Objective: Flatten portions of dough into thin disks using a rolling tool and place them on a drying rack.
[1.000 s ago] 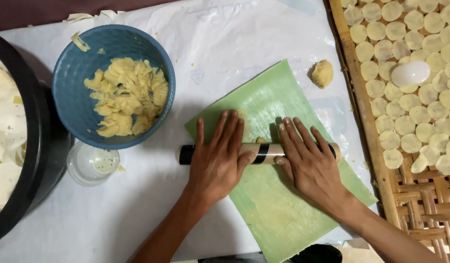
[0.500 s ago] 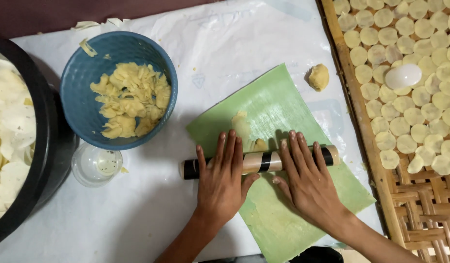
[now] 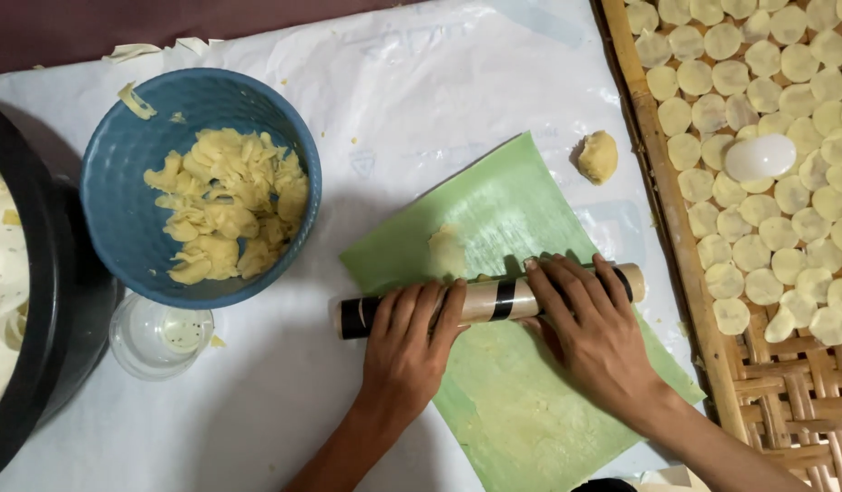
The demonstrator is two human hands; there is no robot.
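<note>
A white sheet covers the tabletop (image 3: 421, 82), and everything sits on it. Far left, a big black pot (image 3: 38, 301) cuts in at the edge, pale contents inside. On the right, a woven bamboo tray (image 3: 776, 401) runs up the side, its upper part packed with small, flat, pale dough rounds (image 3: 767, 164), and a white egg-shaped object (image 3: 760, 157) rests on top of them. Next in size, the blue bowl (image 3: 120, 191) sits upper left, holding a heap of yellowish dough scraps (image 3: 225, 214). In the middle lies a green sheet (image 3: 521, 410), turned at an angle, with a thin flattened piece of dough (image 3: 448, 251) on its upper part.

Across that green sheet lies the rolling pin (image 3: 489, 299), pale with dark bands. Both hands are flat on top of it, fingers stretched out and pressing down, nothing gripped: the left hand (image 3: 412, 342) over the pin's dark-ended left part, the right hand (image 3: 594, 333) over its right part.

A small clear glass cup (image 3: 157, 337) stands just below the bowl, and a little ball of dough (image 3: 598, 157) waits between the green sheet and the tray.
</note>
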